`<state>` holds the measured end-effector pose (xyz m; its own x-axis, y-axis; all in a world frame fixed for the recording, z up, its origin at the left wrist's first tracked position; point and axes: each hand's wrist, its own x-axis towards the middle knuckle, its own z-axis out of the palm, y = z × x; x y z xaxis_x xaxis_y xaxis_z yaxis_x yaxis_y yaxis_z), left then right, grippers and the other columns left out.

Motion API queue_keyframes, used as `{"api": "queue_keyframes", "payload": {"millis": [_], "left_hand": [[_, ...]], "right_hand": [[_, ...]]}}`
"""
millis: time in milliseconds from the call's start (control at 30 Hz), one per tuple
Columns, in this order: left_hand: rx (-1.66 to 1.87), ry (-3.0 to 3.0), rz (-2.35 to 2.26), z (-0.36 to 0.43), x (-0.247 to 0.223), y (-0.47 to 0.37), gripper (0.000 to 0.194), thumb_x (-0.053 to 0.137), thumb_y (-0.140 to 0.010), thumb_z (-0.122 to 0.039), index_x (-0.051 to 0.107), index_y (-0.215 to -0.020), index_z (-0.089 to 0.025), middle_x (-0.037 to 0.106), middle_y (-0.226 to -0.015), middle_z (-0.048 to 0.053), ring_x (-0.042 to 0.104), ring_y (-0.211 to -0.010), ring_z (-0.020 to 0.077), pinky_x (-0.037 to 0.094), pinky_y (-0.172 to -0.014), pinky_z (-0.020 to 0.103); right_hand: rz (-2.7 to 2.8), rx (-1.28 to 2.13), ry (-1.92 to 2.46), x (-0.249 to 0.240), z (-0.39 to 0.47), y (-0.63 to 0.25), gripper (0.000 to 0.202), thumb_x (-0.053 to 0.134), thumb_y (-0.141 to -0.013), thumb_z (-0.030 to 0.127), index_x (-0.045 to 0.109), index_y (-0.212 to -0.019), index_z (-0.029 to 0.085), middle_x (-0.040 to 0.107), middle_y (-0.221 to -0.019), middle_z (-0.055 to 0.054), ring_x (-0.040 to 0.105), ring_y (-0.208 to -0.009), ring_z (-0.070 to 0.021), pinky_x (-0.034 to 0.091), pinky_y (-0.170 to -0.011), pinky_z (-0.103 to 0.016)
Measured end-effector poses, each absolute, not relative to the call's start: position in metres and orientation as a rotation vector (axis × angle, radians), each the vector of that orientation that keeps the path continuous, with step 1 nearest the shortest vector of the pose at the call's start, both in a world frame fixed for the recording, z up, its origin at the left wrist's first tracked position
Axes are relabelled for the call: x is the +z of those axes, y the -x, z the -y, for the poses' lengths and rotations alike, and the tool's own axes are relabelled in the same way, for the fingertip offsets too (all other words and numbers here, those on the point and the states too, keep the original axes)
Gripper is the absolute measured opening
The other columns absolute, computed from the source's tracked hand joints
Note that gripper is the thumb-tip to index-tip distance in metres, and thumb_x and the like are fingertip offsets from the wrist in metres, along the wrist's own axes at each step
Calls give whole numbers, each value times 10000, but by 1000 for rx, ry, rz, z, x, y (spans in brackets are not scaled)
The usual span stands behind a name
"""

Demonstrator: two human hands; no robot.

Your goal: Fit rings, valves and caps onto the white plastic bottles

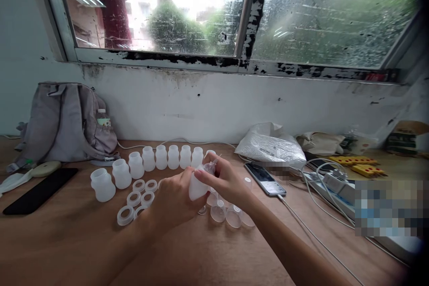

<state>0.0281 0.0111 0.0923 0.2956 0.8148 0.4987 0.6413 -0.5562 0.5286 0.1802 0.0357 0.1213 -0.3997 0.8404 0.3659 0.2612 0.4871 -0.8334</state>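
Above the middle of the wooden table (pixel 83 250), both hands meet around one small white bottle (pixel 196 187). Left hand (pixel 174 201) is curled about the bottle's body from the left and below, fingers closed on it. Right hand (pixel 228 181) comes in from the right, its fingertips pinched at the bottle's neck, where a clear part (pixel 210 167) sits; what exactly that part is cannot be told. Just beyond the hands, a curved row of like bottles (pixel 147 163) stands upright and open-mouthed, running from a larger-looking one near the left to one partly hidden behind the right hand. Between that row and the left wrist lie white rings (pixel 139 196), flat on the wood in a loose cluster. Under and to the right of the hands lie clear caps (pixel 231 216), close together, some touching. A phone (pixel 264 178) lies to the right of the right hand, with a white cable plugged in and trailing toward the near edge. Farther right sit a power strip (pixel 331 183), yellow pieces (pixel 355 163) and a crumpled plastic bag (pixel 268 145) against the wall. At the far left a grey backpack (pixel 63 120) leans on the wall, with a dark phone (pixel 40 190) flat before it.
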Motion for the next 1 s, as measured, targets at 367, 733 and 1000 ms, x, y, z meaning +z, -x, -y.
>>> {"api": "queue_keyframes", "payload": {"millis": [367, 733, 1000], "left_hand": [[655, -1458, -469, 0, 128, -13, 377, 582, -628, -446, 537, -830, -131, 566, -627, 26, 546, -526, 149, 411, -472, 244], [691, -1602, -688, -4, 127, -19, 249, 578, -691, -369, 549, -783, -139, 565, -672, 16, 516, -590, 122, 388, -524, 220], [583, -1708, -832, -10, 131, -13, 266, 589, -687, -368, 551, -849, -160, 599, -758, 17, 544, -691, 149, 401, -602, 245]], "right_hand": [[1876, 1338, 551, 134, -42, -197, 502, 668, -634, 440, 468, -1035, 216, 486, -694, 28, 450, -554, -79, 350, -468, -202], [1642, 1203, 741, 138, -36, -196, 300, 544, -748, 466, 499, -710, 172, 395, -538, 53, 335, -427, -49, 271, -386, -194], [1728, 1186, 689, 141, -41, -201, 193, 590, -741, 360, 579, -742, 167, 485, -613, 19, 406, -501, -68, 349, -459, -223]]}}
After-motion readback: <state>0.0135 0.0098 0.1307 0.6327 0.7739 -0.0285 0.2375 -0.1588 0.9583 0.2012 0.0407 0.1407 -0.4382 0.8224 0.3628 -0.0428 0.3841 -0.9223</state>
